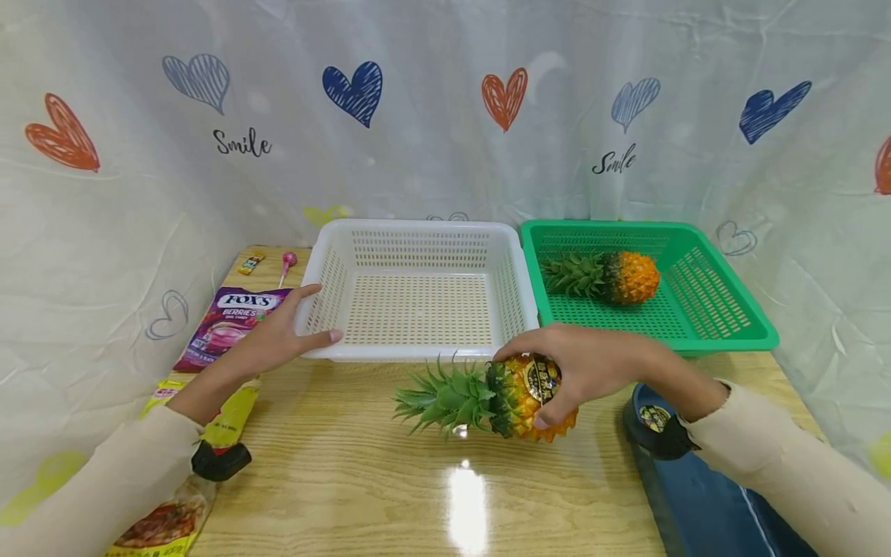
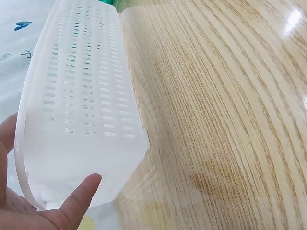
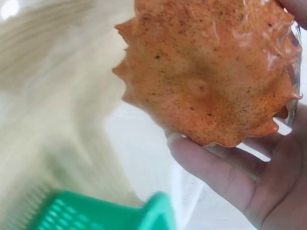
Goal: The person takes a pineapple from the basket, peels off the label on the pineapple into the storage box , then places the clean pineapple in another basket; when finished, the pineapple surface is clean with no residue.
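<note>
In the head view, your right hand (image 1: 583,362) grips the pineapple (image 1: 506,401) below centre; your left hand (image 1: 280,328), spread wide, touches the white basket (image 1: 418,309) left of centre. Your left wrist view shows that hand spanning the basket's corner, lower left; your right wrist view, the pineapple upper right.

Bright, even light, seemingly from above, fills the head view. In front of the white basket (image 1: 390,353), the glossy tabletop (image 1: 313,433) throws back a long white glare; behind it, the curtain (image 1: 431,155) carries a weaker sheen. The left wrist view shows crisp wood grain beside it and blown-out spots well apart from it. In the right wrist view the pineapple (image 3: 206,81) is sharp, while the green basket (image 3: 96,211) beside it blurs.
</note>
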Available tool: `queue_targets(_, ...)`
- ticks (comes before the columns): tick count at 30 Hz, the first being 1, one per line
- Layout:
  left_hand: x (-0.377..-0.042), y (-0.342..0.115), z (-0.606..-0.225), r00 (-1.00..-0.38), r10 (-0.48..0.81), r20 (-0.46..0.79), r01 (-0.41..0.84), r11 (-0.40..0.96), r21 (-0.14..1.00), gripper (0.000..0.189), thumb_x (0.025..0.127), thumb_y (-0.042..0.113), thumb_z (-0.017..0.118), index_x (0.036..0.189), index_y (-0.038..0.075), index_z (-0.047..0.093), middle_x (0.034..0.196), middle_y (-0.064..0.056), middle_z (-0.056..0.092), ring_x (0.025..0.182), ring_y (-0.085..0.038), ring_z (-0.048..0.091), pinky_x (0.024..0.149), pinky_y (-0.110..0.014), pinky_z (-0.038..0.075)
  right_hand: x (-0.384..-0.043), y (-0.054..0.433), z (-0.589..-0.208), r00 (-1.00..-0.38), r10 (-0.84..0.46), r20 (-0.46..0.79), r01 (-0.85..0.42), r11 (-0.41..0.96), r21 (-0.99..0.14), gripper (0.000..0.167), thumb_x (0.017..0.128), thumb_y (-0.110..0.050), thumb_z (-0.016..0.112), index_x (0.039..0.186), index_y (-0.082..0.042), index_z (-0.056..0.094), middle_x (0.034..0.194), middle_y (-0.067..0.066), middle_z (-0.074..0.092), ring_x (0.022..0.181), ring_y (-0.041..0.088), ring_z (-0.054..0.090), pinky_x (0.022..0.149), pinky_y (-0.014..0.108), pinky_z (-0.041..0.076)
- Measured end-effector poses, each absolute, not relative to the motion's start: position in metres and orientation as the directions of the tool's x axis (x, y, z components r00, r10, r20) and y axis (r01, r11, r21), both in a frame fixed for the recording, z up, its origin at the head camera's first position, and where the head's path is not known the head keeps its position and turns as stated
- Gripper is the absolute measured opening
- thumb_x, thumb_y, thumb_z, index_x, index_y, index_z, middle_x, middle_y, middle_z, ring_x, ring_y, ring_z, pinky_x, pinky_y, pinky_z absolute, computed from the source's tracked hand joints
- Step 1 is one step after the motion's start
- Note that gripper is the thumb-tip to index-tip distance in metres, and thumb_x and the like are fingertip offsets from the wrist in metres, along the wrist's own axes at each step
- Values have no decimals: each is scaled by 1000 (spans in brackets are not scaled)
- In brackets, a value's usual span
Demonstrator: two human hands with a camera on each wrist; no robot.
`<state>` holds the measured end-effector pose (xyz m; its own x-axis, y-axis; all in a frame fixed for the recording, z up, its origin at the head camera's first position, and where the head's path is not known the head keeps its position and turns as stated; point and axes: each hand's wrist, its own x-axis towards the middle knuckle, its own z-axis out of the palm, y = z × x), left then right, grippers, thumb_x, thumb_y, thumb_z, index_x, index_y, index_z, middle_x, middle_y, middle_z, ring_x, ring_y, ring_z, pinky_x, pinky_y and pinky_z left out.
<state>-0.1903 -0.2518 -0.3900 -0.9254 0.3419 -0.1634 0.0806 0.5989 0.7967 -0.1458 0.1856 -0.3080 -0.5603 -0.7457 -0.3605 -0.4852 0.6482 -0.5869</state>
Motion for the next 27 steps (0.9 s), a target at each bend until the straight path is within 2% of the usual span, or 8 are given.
queue_targets(5, -190, -252, -389, -927, 337, -164, 82, 609, 789, 104, 92, 40, 72, 162, 12, 0, 152, -28, 38, 133, -49, 48, 105, -69, 39, -137, 190, -322, -589, -736, -333, -496, 655, -570, 77, 80, -48, 77, 147, -22, 50, 144, -1, 55, 126, 23, 57, 95, 47, 51)
queue_targets(12, -190, -253, -390, -922, 351, -163, 80, 585, 807, 104, 93, 38, 72, 161, 11, -2, 150, -28, 41, 132, -48, 50, 105, -67, 40, -132, 189, -345, -636, -702, -320, -475, 684, -554, 79, 79, -44, 80, 148, -20, 49, 143, -3, 55, 119, 16, 59, 87, 36, 53)
queue_targets(19, -189, -253, -390, -919, 359, -162, 80, 573, 815, 103, 94, 36, 71, 161, 9, -3, 149, -29, 42, 131, -48, 51, 106, -67, 40, -128, 188, -366, -660, -680, -321, -422, 688, -590, 83, 79, -46, 82, 148, -14, 48, 129, 0, 60, 100, 10, 63, 76, 31, 54)
queue_targets(27, -190, -251, -388, -918, 365, -158, 89, 576, 813, 103, 94, 36, 71, 161, 9, -2, 147, -28, 44, 129, -47, 53, 105, -66, 41, -125, 187, -379, -680, -662, -315, -426, 706, -566, 84, 78, -47, 83, 148, -17, 49, 129, 0, 60, 99, 12, 62, 73, 32, 53)
